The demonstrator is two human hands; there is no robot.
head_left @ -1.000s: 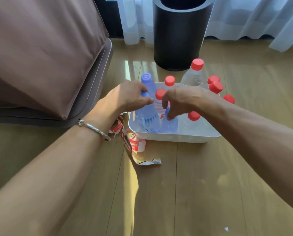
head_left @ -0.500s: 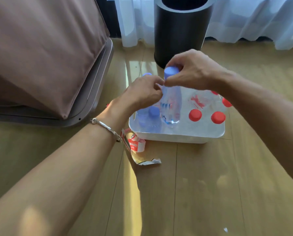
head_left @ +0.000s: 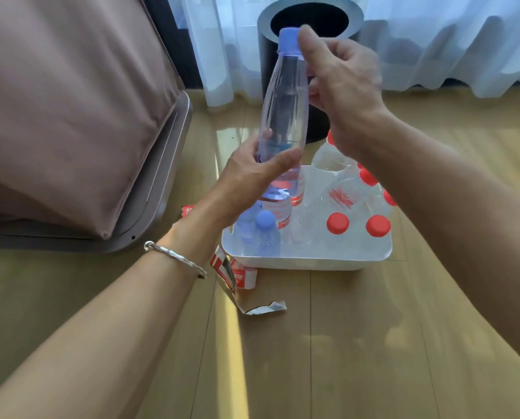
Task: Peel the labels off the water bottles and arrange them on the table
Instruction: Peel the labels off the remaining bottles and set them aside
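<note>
The bottle (head_left: 286, 98) now rides higher than half a second ago, lifted above the tub (head_left: 313, 261), and both hands have come up with it. The tub sits below the hands, holding red-capped bottles (head_left: 337, 222) and a blue-capped bottle (head_left: 265, 234). The left hand (head_left: 252, 179) wraps the bottle's lower body. The right hand (head_left: 340, 95) grips its neck, thumb against the cap. Peeled red-and-white labels (head_left: 240, 276) lie beneath the left wrist, their writing unreadable.

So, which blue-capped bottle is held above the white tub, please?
The tall clear bottle gripped low by the left hand and near its cap by the right hand; another blue-capped bottle stands in the tub's near-left corner.
</note>
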